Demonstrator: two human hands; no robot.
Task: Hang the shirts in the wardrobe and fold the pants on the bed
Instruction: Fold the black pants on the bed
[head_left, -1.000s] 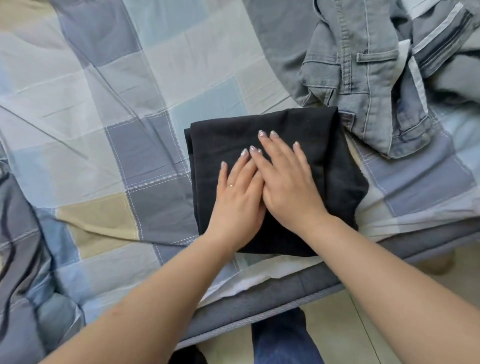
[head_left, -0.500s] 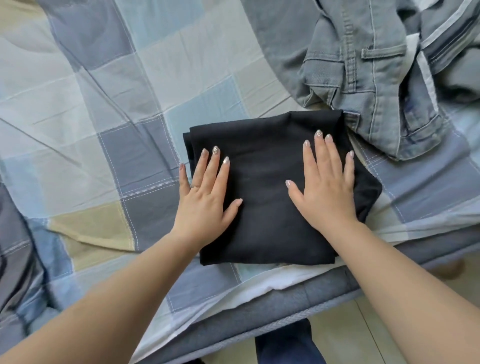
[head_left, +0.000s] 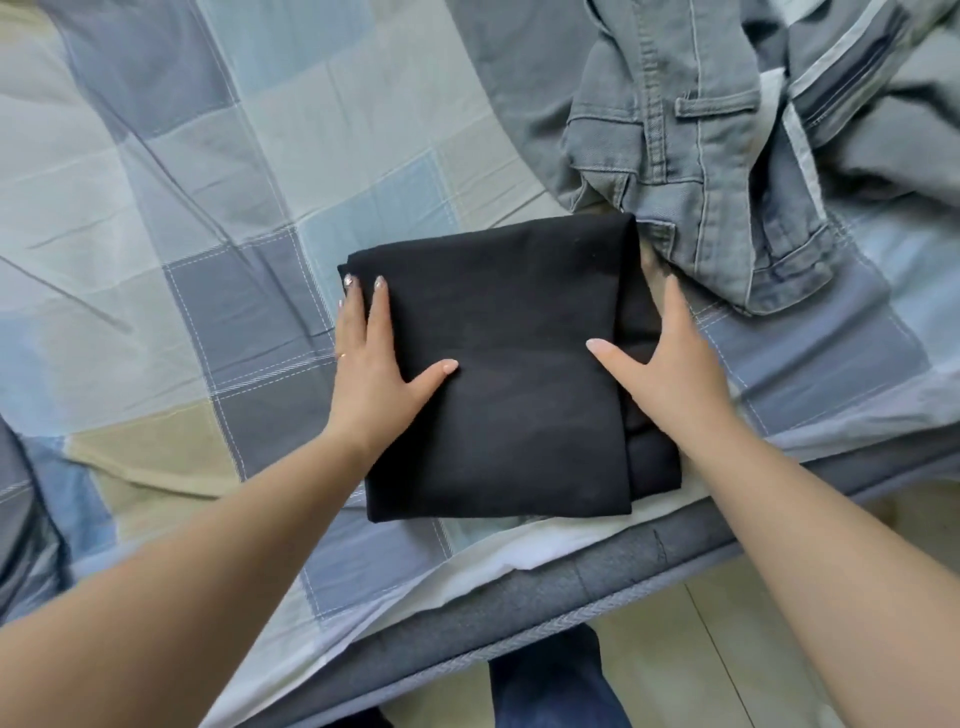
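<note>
Black pants (head_left: 509, 374), folded into a thick square, lie near the bed (head_left: 156, 182) edge, just at 7 o'clock of crumpled grey jeans (head_left: 691, 156). Soft, limp, fairly light cloth is judged; layers could slide apart, so both side edges are best gripped together. Left hand (head_left: 374, 358) is laid at the 9 o'clock edge, fingers straight, thumb on top. Right hand (head_left: 670, 364) clasps the 3 o'clock edge, fingers hidden, apparently tucked under.
</note>
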